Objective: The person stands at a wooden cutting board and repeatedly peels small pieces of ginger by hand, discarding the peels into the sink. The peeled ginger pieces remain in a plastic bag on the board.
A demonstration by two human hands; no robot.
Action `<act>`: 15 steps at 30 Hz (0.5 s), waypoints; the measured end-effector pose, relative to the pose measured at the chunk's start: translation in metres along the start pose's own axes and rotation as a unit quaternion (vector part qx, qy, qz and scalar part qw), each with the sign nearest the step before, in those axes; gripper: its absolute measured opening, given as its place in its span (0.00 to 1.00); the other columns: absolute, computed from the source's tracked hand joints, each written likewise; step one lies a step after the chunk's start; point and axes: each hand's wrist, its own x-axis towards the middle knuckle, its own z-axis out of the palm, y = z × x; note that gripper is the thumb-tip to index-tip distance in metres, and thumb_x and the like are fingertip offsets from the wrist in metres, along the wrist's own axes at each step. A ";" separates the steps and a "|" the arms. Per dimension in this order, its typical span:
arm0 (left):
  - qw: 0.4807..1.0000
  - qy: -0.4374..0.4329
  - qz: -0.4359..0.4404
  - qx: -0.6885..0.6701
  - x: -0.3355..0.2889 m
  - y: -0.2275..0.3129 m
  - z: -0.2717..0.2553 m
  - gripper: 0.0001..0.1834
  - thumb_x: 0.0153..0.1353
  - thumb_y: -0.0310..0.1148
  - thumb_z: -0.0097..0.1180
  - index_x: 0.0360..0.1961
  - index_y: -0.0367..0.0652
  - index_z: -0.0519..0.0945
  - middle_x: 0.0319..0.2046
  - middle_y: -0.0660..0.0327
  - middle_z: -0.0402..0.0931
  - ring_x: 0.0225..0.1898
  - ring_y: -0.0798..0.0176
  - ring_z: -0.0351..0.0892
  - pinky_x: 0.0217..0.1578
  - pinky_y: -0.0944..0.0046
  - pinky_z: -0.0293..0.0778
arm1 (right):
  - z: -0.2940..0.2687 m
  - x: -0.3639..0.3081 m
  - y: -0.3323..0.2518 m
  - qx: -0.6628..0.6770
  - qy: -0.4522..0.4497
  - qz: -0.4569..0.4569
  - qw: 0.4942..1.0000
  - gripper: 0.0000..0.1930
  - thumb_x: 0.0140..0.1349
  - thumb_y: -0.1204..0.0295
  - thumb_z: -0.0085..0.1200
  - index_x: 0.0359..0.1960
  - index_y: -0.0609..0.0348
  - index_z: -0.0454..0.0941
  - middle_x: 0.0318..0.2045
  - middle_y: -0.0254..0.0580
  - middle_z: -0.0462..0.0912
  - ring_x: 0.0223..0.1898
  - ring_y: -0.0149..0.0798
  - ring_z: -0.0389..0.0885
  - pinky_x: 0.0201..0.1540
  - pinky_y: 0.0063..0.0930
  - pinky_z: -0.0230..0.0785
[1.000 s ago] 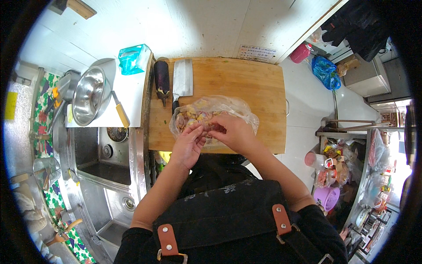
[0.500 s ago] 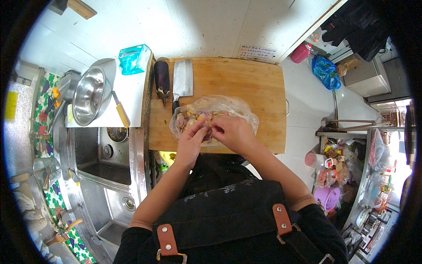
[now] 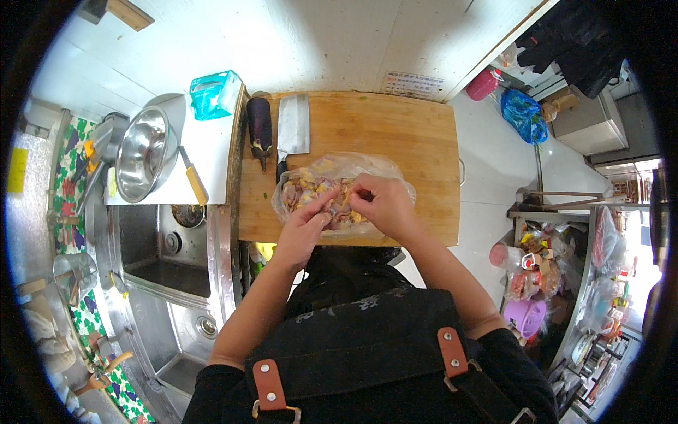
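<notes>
A clear plastic bag (image 3: 378,165) lies spread near the front of the wooden cutting board (image 3: 431,162), full of small raw meat pieces (image 3: 304,191) with yellowish skin. My left hand (image 3: 305,227) is over the bag's near side, its index finger and thumb closed around a piece of the meat. Beside it, my right hand (image 3: 387,205) is closed in a pinch at the fingertips; whatever lies between them is too small to tell. A cleaver (image 3: 294,126) rests behind the bag, its dark handle partly under the plastic. Left of the blade lies a dark purple eggplant (image 3: 260,127).
To my left, a steel bowl (image 3: 145,155), a yellow-handled knife (image 3: 195,184) and a teal packet (image 3: 214,95) stand on a white counter above a steel sink (image 3: 166,279). On the right are shelves with bagged goods (image 3: 540,268), a purple bucket (image 3: 526,316) and a blue bag (image 3: 524,116).
My right hand has moved slightly right and up, away from my left hand. My left hand has shifted slightly down and left, and more meat shows between them.
</notes>
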 end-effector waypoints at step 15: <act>0.998 0.050 0.029 -0.016 0.002 -0.002 -0.011 0.20 0.61 0.27 0.48 0.56 0.43 0.70 0.37 0.67 0.72 0.35 0.73 0.69 0.37 0.72 0.66 | 0.012 0.004 0.013 0.238 -0.091 0.087 0.963 0.08 0.62 0.70 0.50 0.35 0.61 0.75 0.26 0.36 0.79 0.26 0.27 0.76 0.29 0.22 0.69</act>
